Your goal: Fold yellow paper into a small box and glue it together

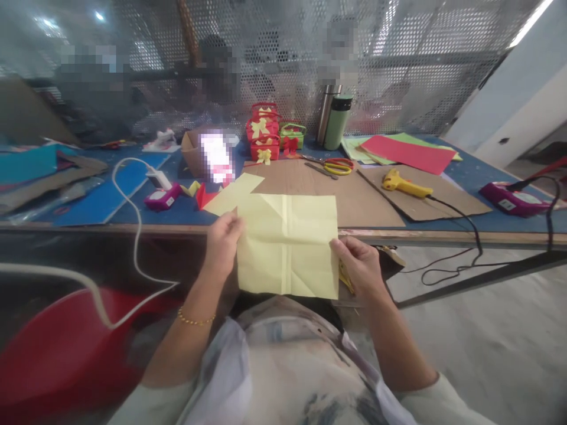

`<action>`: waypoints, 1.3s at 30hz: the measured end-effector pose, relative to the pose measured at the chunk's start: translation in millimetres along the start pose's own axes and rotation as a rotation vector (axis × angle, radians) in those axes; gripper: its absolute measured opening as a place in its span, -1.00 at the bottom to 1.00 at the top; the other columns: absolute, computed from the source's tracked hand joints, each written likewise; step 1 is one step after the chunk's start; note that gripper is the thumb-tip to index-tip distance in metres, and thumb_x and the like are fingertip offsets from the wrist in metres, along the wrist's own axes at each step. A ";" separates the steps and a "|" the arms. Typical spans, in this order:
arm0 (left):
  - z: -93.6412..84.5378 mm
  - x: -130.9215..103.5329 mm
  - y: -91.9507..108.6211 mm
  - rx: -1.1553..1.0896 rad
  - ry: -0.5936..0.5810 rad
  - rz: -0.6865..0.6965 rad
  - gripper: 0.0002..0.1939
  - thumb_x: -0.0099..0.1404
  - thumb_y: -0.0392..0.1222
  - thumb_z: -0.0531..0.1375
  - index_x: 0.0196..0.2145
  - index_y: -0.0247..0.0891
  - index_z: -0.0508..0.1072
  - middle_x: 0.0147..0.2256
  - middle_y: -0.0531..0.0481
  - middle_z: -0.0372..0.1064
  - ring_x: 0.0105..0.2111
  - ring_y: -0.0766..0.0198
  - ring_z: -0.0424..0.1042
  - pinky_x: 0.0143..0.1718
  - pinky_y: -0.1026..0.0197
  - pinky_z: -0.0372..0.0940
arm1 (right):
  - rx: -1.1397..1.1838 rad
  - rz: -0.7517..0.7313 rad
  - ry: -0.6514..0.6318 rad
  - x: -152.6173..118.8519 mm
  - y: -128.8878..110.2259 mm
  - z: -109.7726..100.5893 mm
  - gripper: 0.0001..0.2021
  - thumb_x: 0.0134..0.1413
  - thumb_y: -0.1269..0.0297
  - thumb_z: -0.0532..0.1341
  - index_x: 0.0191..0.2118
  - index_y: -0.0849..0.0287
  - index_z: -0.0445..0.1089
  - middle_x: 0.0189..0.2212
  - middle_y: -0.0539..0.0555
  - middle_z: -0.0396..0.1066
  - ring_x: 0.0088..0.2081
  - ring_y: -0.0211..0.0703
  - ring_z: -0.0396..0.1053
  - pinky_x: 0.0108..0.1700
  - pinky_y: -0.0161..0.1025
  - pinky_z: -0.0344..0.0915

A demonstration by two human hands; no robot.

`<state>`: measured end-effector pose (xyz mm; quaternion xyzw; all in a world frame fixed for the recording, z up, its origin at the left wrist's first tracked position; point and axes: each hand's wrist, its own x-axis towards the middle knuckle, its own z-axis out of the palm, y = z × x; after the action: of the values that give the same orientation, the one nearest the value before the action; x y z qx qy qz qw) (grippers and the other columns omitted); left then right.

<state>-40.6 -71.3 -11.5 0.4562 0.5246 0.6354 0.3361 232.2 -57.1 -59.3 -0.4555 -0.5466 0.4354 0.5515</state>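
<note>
While holding forearms (178, 349) angled inward, pinches rectangular, creased, pale-yellow paper sheet (263, 260) by opposite edges between closed fingers of left hand (224, 237) and right hand (361, 265), at front edge of blue-topped table (186, 213).

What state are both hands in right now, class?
Left hand: closed, holding the left edge of a creased, rectangular pale-yellow paper sheet.
Right hand: closed, holding its right edge.

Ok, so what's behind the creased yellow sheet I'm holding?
Past the top of the sheet you can see another yellow piece, at left, and brown cardboard. Something yellow peeks out beside your right hand, unclear what. Anything directly covered can't be seen.
</note>
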 end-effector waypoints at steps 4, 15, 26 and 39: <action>6.8 6.7 5.7 -0.036 -0.101 -0.021 -0.77 0.15 -0.06 0.36 -0.44 -0.23 0.45 -0.48 0.07 0.38 -0.45 0.31 0.36 -0.41 0.28 0.27 | 0.194 0.134 -0.086 4.9 -1.5 -0.6 -0.58 -0.09 -0.19 0.41 -0.47 0.12 0.50 -0.54 0.03 0.47 -0.50 -0.15 0.39 -0.44 -0.22 0.33; 12.1 -2.8 15.5 -0.388 -0.272 -0.284 -0.47 -0.02 0.09 0.51 -0.18 -0.31 0.60 -0.33 -0.09 0.60 -0.35 0.22 0.55 -0.32 0.25 0.44 | 0.547 0.117 0.334 11.3 -9.5 17.6 -0.64 -0.30 0.08 0.56 -0.32 0.13 0.62 -0.28 0.06 0.65 -0.35 -0.04 0.58 -0.28 -0.12 0.53; 33.7 -30.6 12.5 -0.482 -0.143 -0.312 -0.66 -0.08 -0.14 0.56 -0.33 -0.30 0.67 -0.32 -0.09 0.65 -0.25 0.07 0.62 -0.11 0.09 0.51 | 0.501 -0.034 0.450 -6.1 -17.1 22.7 -0.67 -0.27 0.05 0.54 -0.38 0.14 0.60 -0.38 0.07 0.63 -0.32 -0.08 0.56 -0.23 -0.15 0.52; 23.1 -25.1 15.9 -0.471 -0.025 -0.252 -0.57 -0.09 -0.02 0.55 -0.30 -0.32 0.63 -0.32 -0.11 0.64 -0.28 0.09 0.62 -0.19 0.13 0.51 | 0.327 0.084 0.242 -14.7 3.1 7.0 -0.67 -0.34 0.07 0.56 -0.42 0.17 0.63 -0.38 0.13 0.63 -0.33 0.04 0.57 -0.28 -0.10 0.53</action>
<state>-9.3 -89.3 -0.9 0.3042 0.4106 0.6874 0.5160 224.9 -70.7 -65.4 -0.4311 -0.3791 0.4831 0.6611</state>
